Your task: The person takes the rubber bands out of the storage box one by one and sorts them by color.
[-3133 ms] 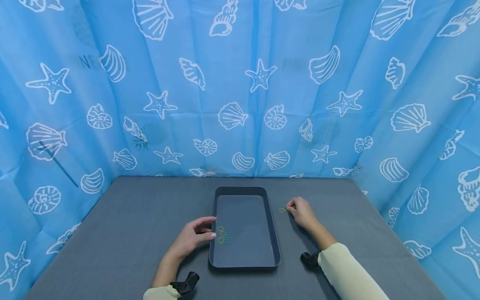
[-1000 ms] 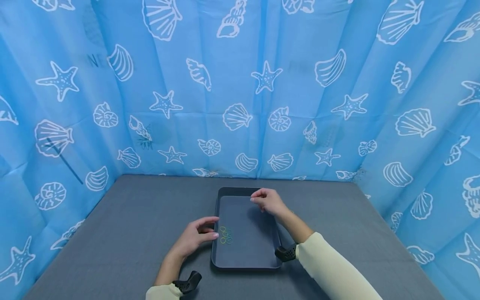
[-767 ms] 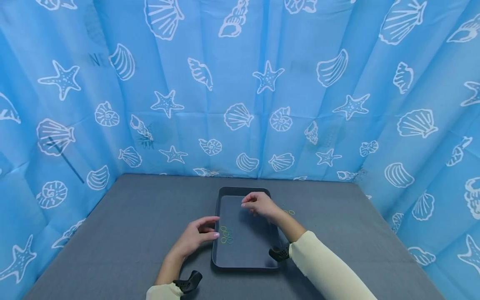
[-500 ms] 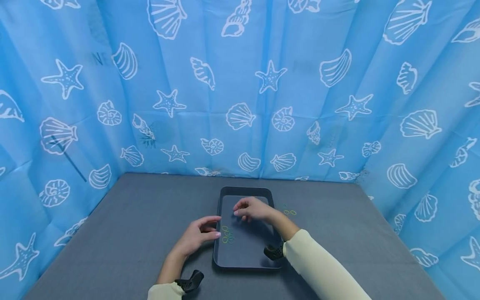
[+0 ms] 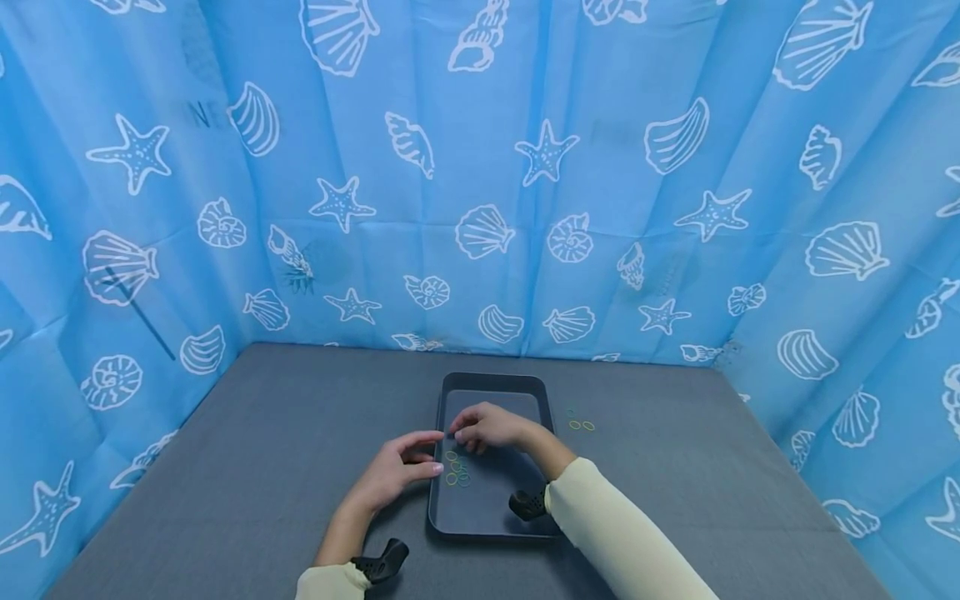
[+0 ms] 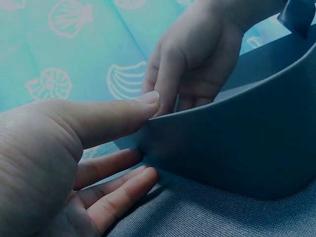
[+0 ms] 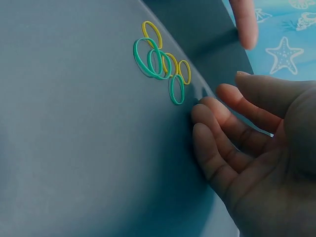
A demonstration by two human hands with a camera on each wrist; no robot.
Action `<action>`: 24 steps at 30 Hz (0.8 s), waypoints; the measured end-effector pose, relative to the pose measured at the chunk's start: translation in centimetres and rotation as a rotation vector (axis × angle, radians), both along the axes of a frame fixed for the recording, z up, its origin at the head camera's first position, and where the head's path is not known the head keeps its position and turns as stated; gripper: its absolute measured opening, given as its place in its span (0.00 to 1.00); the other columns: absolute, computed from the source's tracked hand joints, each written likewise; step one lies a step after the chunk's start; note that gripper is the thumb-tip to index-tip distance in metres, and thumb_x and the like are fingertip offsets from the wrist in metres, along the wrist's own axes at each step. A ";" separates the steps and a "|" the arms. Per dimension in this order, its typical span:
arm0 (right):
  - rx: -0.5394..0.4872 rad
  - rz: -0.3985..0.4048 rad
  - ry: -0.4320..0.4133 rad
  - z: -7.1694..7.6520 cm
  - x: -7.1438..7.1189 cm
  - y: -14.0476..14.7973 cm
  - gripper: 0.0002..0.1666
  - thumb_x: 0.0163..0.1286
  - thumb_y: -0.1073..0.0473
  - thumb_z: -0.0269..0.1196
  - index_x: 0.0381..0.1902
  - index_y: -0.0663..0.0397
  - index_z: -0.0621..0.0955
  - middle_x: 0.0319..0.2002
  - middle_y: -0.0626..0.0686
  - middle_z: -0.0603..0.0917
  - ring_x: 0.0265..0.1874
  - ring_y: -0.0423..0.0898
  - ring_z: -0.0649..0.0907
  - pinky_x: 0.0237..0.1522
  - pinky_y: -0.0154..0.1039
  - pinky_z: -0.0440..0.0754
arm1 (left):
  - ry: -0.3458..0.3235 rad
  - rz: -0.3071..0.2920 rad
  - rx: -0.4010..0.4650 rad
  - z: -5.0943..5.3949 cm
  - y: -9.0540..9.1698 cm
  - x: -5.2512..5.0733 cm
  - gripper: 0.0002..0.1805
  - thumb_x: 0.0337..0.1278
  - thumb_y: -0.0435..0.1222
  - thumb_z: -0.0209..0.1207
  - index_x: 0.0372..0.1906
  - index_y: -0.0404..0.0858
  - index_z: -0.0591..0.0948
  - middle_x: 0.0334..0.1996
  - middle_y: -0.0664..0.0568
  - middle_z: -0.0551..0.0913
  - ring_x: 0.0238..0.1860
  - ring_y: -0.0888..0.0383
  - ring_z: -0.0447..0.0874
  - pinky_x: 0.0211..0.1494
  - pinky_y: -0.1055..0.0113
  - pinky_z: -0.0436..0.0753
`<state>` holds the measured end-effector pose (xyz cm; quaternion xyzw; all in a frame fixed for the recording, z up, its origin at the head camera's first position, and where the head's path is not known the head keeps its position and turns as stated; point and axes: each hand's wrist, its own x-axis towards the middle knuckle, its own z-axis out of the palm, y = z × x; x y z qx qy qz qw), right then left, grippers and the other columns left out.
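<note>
My left hand (image 5: 386, 475) is at the left side of the dark grey tray (image 5: 495, 533). In the left wrist view its thumb rests on the tray's rim and the other fingers spread loosely by the outer wall. My right hand (image 5: 491, 425) hangs over the tray's left part, behind the green and yellow rings (image 5: 452, 479). In the right wrist view, its fingers (image 7: 210, 143) bend beside the several rings (image 7: 177, 90) lying in the tray, some overlapping. The thumb is near the index finger; whether a ring is between them cannot be made out.
Right of the tray, two yellow rings (image 5: 588, 426) and a small green one (image 5: 572, 412) lie on the grey table (image 5: 315, 400). A blue curtain (image 5: 420, 167) with white shells and starfish stands behind and beside it. Each wrist carries a black device (image 5: 382, 561).
My right hand has moved from the rings right of the tray, over its far right part, then left and nearer to the rings inside. The left hand stays at the rim. The view has shifted slightly.
</note>
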<state>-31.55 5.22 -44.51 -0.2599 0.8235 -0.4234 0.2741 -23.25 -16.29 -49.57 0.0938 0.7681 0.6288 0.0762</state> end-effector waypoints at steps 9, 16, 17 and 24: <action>0.105 0.064 0.081 -0.2 -0.1 -1.3 0.07 0.69 0.65 0.61 0.44 0.58 0.82 0.32 0.48 0.81 0.29 0.44 0.78 0.30 0.36 0.75 | 0.009 0.004 0.012 0.2 0.1 0.1 0.26 0.57 0.37 0.67 0.62 0.41 0.77 0.61 0.40 0.74 0.50 0.49 0.78 0.50 0.55 0.79; 0.178 0.064 0.132 -0.6 0.0 -2.1 0.03 0.66 0.64 0.64 0.38 0.56 0.82 0.29 0.46 0.80 0.28 0.41 0.77 0.31 0.35 0.74 | 0.007 0.014 0.015 0.3 0.1 0.3 0.27 0.58 0.36 0.66 0.63 0.38 0.76 0.61 0.38 0.74 0.50 0.49 0.78 0.50 0.54 0.79; 0.182 0.060 0.143 -0.6 0.0 -2.2 0.02 0.65 0.64 0.65 0.36 0.56 0.82 0.28 0.46 0.80 0.27 0.41 0.77 0.31 0.35 0.73 | 0.003 0.015 0.016 0.3 0.1 0.3 0.27 0.58 0.36 0.67 0.63 0.38 0.76 0.61 0.39 0.74 0.50 0.49 0.78 0.50 0.55 0.79; 0.221 0.006 0.196 -0.7 0.4 -2.4 0.04 0.63 0.64 0.68 0.29 0.54 0.83 0.24 0.45 0.80 0.25 0.40 0.76 0.30 0.35 0.71 | -0.017 0.028 0.010 0.5 0.5 0.3 0.26 0.58 0.34 0.66 0.62 0.38 0.76 0.60 0.38 0.74 0.50 0.49 0.78 0.49 0.54 0.79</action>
